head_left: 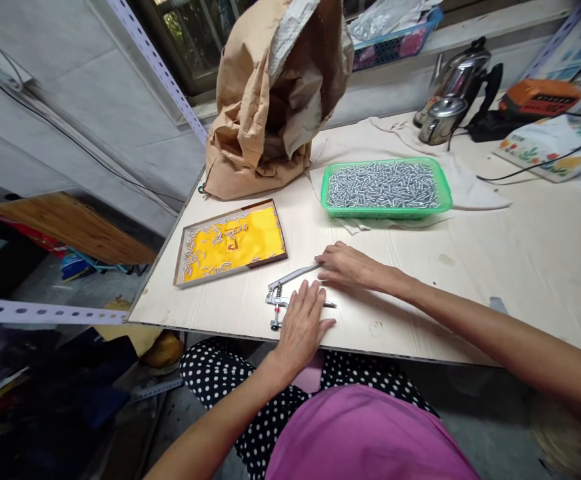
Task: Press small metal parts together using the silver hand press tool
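Note:
A small metal hand press tool point(281, 291) lies near the front edge of the pale wooden table point(510, 267). My left hand point(301, 325) lies flat on its lower part, fingers stretched out. My right hand point(348, 265) rests on the tool's upper handle with the fingers flat and together. A wooden tray with a yellow lining point(230, 243) holds several small metal pieces to the left. A green basket point(386, 189) full of metal pieces stands behind my right hand.
A crumpled brown paper sack point(275, 100) stands at the back of the table. Metal kettles point(453, 93), an orange device point(540, 99), a patterned cloth point(550, 143) and a black cable point(535, 167) lie at the back right. The table edge runs just before my lap.

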Tool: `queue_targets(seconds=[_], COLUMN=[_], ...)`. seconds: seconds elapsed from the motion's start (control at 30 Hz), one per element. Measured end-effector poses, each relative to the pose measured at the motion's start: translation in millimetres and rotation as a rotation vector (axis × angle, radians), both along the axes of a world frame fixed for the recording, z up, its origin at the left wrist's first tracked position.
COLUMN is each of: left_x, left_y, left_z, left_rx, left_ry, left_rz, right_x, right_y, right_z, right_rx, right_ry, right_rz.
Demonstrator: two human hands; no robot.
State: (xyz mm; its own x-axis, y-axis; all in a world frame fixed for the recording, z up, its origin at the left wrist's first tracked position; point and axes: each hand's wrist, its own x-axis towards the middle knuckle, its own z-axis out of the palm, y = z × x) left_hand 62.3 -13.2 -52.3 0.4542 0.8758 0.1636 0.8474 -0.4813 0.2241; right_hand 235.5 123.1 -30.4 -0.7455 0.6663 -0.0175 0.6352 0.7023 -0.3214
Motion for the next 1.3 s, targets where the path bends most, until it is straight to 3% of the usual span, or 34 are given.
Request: queue_targets(seconds=[0.17,0.3,0.37,0.53,0.63,0.77,0.97,1.07,1.13,1.2,1.3], left_x=[0.5,-2.4,-2.8,-2.9,-3.8,-5.0,-0.8,-5.0,-17.6,-39.7,-84.2], left_y=[-8.7,-7.1,-6.9,-13.7,-18.7,-19.7,-19.4,-15.7,-4.0,19.0,70.8], left_z=[4.0,7.3,6.8,-4.0,-11.9,-14.3,-10.8,-5.7,3.1,17.3,42.9], left_rx=[-0.082,-0.111,-0.115,-0.223,-0.279,-0.299,-0.335,-0.285,-0.15,0.04,0.19], left_ry=[-0.038,-0.063,-0.077,-0.076,-0.061,-0.097,-0.133,-0.153,-0.166,-0.179,-0.209], left_rz=[-0.059,-0.079,-0.079,-0.016,0.039,0.052,0.049,-0.025,-0.054,0.009,0.303], right_x=[-22.0,-35.2,-47.3,-97.7,-121.4,-123.5,-118.2,-121.3,-110.3,-83.9,-25.7], right_y=[16.2,21.4,10.5,-33.8,-43.5,-39.6,-50.3,-45.0,-29.3,-5.9,36.2], right_z=[-4.2,6.6,14.2,13.7,7.4,9.1,21.6,47.4,73.6,100.9,131.1], right_rx=[0.09,0.125,0.144,0.138,0.193,0.172,0.037,0.049,0.093,0.194,0.453], right_ry=[-0.012,-0.066,-0.048,0.018,0.019,0.018,0.271,0.393,0.508,0.65,0.665], right_rz=[-0.073,-0.117,-0.009,0.499,0.621,0.685,0.594,0.49,0.348,0.135,-0.151])
